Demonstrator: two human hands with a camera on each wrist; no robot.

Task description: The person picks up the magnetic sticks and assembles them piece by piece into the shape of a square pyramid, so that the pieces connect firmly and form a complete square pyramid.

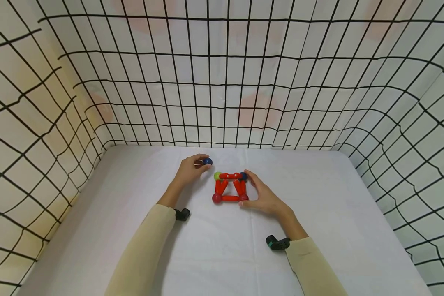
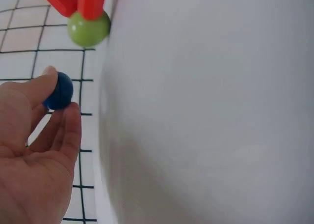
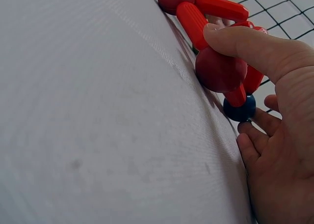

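A frame of red rods (image 1: 230,198) joined by balls lies on the white table. Its corners show a green ball (image 1: 217,176), a dark blue ball (image 1: 243,176) and two dark red balls (image 1: 217,198). My left hand (image 1: 190,168) pinches a loose blue ball (image 2: 62,91) between thumb and fingertips, beyond the frame's green corner and apart from it. My right hand (image 1: 265,198) grips the frame's right side. Its thumb rests on the near red ball (image 3: 220,70), while the fingers touch the dark blue ball (image 3: 239,107). Some rods overlap in the right wrist view.
A white cloth (image 1: 222,255) covers the table. Black wire grid (image 1: 225,84) stands along the back and both sides, with white sheeting behind it. Each wrist carries a small black camera (image 1: 183,214).
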